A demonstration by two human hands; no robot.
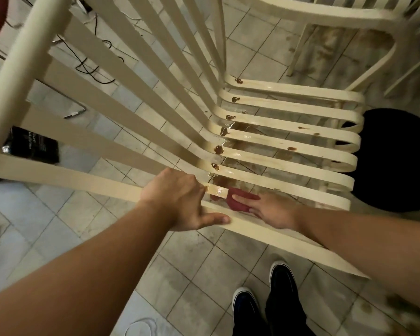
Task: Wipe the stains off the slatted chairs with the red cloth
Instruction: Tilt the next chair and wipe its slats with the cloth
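narrow gaps between chair slats, second chair close behind, open floor nearside

left hand grips near rail of slatted chair | right hand presses red cloth on nearest seat slat | brown stains at slat bends | tiled floor beneath

Red cloth half hidden under right hand.
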